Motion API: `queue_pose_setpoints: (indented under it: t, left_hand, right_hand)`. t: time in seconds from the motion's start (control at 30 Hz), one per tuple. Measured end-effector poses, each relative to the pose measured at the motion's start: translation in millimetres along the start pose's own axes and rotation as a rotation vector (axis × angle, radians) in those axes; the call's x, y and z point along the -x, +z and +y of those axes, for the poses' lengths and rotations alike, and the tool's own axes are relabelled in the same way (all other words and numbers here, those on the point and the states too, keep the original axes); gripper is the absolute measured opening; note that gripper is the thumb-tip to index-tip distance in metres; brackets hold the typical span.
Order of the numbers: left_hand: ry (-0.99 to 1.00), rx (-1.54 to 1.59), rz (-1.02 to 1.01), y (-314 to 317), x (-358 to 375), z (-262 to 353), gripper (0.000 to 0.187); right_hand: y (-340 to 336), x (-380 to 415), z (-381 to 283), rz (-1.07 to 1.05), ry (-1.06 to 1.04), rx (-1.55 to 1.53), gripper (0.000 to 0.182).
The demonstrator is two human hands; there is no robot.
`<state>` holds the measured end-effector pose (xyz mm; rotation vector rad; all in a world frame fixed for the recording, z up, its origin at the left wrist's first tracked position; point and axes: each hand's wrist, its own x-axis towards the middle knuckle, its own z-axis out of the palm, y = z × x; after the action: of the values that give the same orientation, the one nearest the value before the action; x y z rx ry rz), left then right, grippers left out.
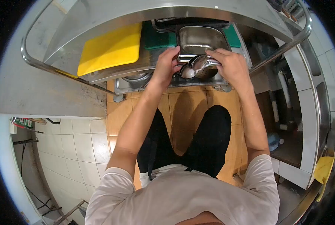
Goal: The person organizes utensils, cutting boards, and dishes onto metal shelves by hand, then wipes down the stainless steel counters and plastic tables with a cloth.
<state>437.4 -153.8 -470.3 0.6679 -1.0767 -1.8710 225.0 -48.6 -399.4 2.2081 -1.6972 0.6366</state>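
My left hand [165, 67] is closed around the left edge of a rectangular metal pan [203, 39], which rests on a stack on the cart's shelf. Against the pan's front right edge, my right hand [231, 67] grips the handles of several metal serving spoons [187, 71]. Their bowls point left, between my two hands. One, a perforated spoon [207, 72], shows small holes. Parts of the handles are hidden by my right fingers. A yellow cutting board [111, 48] lies on the same shelf, left of my left hand.
Green boards [160, 40] lie beside and behind the pans, near dark trays [167, 25]. The metal cart's top and tubular rail [265, 60] arch over the shelf. A lower metal shelf [128, 86] sits beneath. At right stands a tiled counter [306, 112] with a dark recess.
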Motion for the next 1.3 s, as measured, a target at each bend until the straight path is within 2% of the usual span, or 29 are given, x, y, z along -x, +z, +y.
queue_pose_setpoints:
  t: [0.07,0.17,0.27,0.37,0.4,0.47,0.5,0.53,0.57,0.63,0.7,0.77,0.83,0.87,0.97,1.03,1.07,1.1,1.17,1.2,1.23,1.27,1.3]
  left_hand:
    - [-0.050,-0.114,0.039,5.5,5.6,9.8,0.021]
    - [-0.067,-0.171,0.058,4.2,-0.1,9.4,0.018]
    - [-0.054,-0.193,0.048,5.9,-4.6,11.7,0.018]
    - [-0.074,-0.219,0.065,6.1,-8.6,8.1,0.018]
    - [-0.074,-0.305,0.124,15.4,-3.7,14.9,0.018]
    - [-0.019,-0.429,0.117,6.2,-10.9,7.9,0.019]
    - [0.017,-0.492,0.110,2.4,-17.2,6.0,0.019]
    - [-0.068,-0.420,0.153,11.8,-7.2,15.3,0.020]
    - [-0.060,-0.396,0.140,11.6,-2.6,17.3,0.020]
    - [-0.041,-0.345,0.120,6.1,3.8,24.4,0.021]
    - [-0.038,-0.297,0.119,0.3,14.9,37.6,0.021]
    - [-0.061,-0.404,0.104,-23.7,22.2,60.2,0.018]
    - [0.017,-0.363,0.141,-31.4,29.1,75.9,0.029]
    - [0.032,-0.297,0.168,-26.6,30.9,83.1,0.029]
    - [0.105,-0.182,0.176,-9.2,28.0,109.8,0.029]
    - [0.136,-0.115,0.184,-4.2,19.2,119.5,0.028]
    - [0.108,-0.019,0.050,-38.9,5.1,125.0,0.023]
    - [0.127,-0.020,0.053,-30.0,2.4,130.4,0.019]
    - [0.230,-0.123,0.125,10.2,0.4,132.1,0.019]
    - [0.243,-0.128,0.007,-14.9,-14.9,132.2,0.024]
    - [0.237,-0.148,0.022,-15.5,-23.3,135.6,0.029]
    - [0.226,-0.111,-0.028,-13.6,-30.2,136.3,0.030]
    - [0.217,-0.072,-0.078,-10.9,-37.4,136.9,0.032]
  right_hand:
    - [3.4,4.1,6.4,0.007,-0.049,-0.063,0.030]
    - [6.8,13.9,0.0,0.072,-0.024,-0.046,0.031]
    - [8.2,27.2,-8.4,0.222,0.118,-0.019,0.027]
    - [6.4,42.0,-10.7,0.340,0.250,-0.136,0.021]
    - [6.2,49.1,-10.3,0.361,0.281,-0.180,0.020]
    - [9.8,65.2,-7.5,0.409,0.340,-0.266,0.018]
    - [17.6,75.1,-6.5,0.377,0.466,-0.326,0.016]
    - [28.7,87.6,-7.9,0.345,0.596,-0.387,0.013]
    - [38.5,98.2,-10.0,0.313,0.726,-0.449,0.011]
    - [56.3,97.7,-30.0,0.735,0.764,-0.883,0.010]
    - [67.9,119.5,-32.0,0.723,0.951,-1.194,0.019]
    - [72.0,131.9,-40.5,0.754,1.068,-1.499,0.018]
    - [98.9,135.8,-47.6,0.808,0.992,-1.428,0.016]
    - [110.7,135.5,-48.0,0.697,0.996,-1.331,0.020]
    - [151.1,137.0,-63.9,0.311,1.150,-1.388,0.021]
    - [164.7,133.4,-77.0,0.297,1.029,-1.268,0.023]
    - [172.0,135.2,-81.8,0.230,1.045,-1.261,0.023]
    - [178.5,135.7,-87.5,0.272,0.995,-1.280,0.024]
    - [166.1,134.2,-90.0,0.127,0.968,-1.203,0.025]
    - [160.5,132.9,-90.8,0.082,0.968,-1.231,0.026]
    - [159.2,130.6,-91.3,0.038,0.964,-1.260,0.027]
    - [172.2,132.7,-93.5,0.081,0.890,-1.213,0.027]
    - [168.9,131.3,-92.8,0.026,0.873,-1.182,0.027]
